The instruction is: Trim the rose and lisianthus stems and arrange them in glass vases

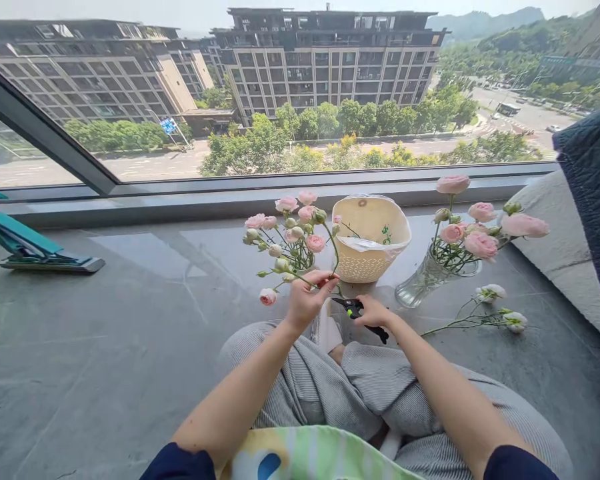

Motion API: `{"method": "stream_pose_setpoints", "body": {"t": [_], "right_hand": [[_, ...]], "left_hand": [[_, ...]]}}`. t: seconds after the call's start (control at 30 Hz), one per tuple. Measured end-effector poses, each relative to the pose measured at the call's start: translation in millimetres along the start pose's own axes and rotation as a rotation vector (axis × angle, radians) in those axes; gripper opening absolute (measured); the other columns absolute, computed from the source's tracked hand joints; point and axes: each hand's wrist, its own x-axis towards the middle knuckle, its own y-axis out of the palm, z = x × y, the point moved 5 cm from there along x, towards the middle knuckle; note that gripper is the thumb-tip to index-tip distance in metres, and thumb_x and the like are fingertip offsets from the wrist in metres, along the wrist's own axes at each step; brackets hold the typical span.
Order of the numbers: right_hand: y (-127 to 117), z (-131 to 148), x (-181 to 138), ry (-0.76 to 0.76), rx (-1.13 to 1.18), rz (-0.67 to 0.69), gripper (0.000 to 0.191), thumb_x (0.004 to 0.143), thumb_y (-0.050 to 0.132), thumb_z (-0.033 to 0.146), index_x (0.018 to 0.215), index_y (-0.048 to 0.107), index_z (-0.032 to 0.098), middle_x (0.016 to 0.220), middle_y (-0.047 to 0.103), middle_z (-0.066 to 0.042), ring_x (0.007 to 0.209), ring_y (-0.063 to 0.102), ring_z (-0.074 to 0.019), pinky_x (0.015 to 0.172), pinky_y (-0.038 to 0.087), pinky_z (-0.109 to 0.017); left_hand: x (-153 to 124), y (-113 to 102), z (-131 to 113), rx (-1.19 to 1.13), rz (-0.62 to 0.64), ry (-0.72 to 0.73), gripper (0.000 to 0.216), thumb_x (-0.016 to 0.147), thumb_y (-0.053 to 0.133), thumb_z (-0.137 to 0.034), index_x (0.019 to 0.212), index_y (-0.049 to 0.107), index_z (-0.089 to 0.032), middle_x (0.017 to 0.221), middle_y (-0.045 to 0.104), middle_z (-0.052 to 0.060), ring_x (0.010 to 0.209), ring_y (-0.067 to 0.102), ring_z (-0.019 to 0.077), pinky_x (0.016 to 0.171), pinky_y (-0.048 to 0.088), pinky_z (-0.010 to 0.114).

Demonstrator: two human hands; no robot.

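My left hand (307, 299) pinches a green flower stem (335, 257) between thumb and fingers. It branches toward pale buds and pink blooms, which overlap the bunch behind, so I cannot tell which blooms belong to it. My right hand (373, 313) is wrapped round black pruning shears (351, 307) with a bright green spot near the pivot. Their blades point left, close to the stem's lower end, just below my left fingers. Whether they touch it is unclear. Behind my left hand stands a bunch of pink roses (286, 205); its container is mostly hidden.
A cream waste basket (367, 263) with a plastic liner holds some green cuttings. To its right, a tilted-looking glass vase (414, 283) holds pink roses (480, 245). White flowers (515, 323) lie on the grey tiled floor (130, 360). A teal mop (45, 247) lies far left, below the window.
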Motion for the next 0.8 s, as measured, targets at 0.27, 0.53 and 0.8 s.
{"method": "stream_pose_setpoints", "body": {"t": [0.27, 0.53, 0.8], "right_hand": [[54, -8, 20, 0.097, -0.225, -0.16, 0.073, 0.065, 0.065, 0.036, 0.128, 0.04, 0.009, 0.124, 0.049, -0.02, 0.116, 0.044, -0.0354, 0.099, 0.03, -0.045], [64, -16, 16, 0.094, -0.286, -0.097, 0.095, 0.062, 0.077, 0.039, 0.14, 0.03, 0.011, 0.132, 0.045, -0.021, 0.122, 0.041, -0.0359, 0.101, 0.029, -0.046], [9, 29, 3, 0.102, -0.125, -0.185, 0.055, 0.074, 0.07, 0.036, 0.122, 0.055, 0.014, 0.126, 0.053, -0.019, 0.109, 0.055, -0.0308, 0.09, 0.043, -0.04]], "left_hand": [[-5, 8, 10, 0.088, -0.053, 0.113, 0.01, 0.08, 0.067, -0.024, 0.085, 0.074, -0.018, 0.084, 0.073, 0.006, 0.074, 0.065, 0.0134, 0.07, 0.054, 0.025], [-6, 19, 18, 0.164, -0.025, 0.185, 0.01, 0.082, 0.065, -0.022, 0.088, 0.072, -0.019, 0.085, 0.073, 0.005, 0.075, 0.067, 0.0128, 0.072, 0.054, 0.023], [-12, 18, 21, 0.217, 0.026, 0.151, 0.013, 0.08, 0.064, -0.02, 0.091, 0.071, -0.02, 0.086, 0.072, 0.005, 0.076, 0.065, 0.0139, 0.071, 0.052, 0.025]]}}
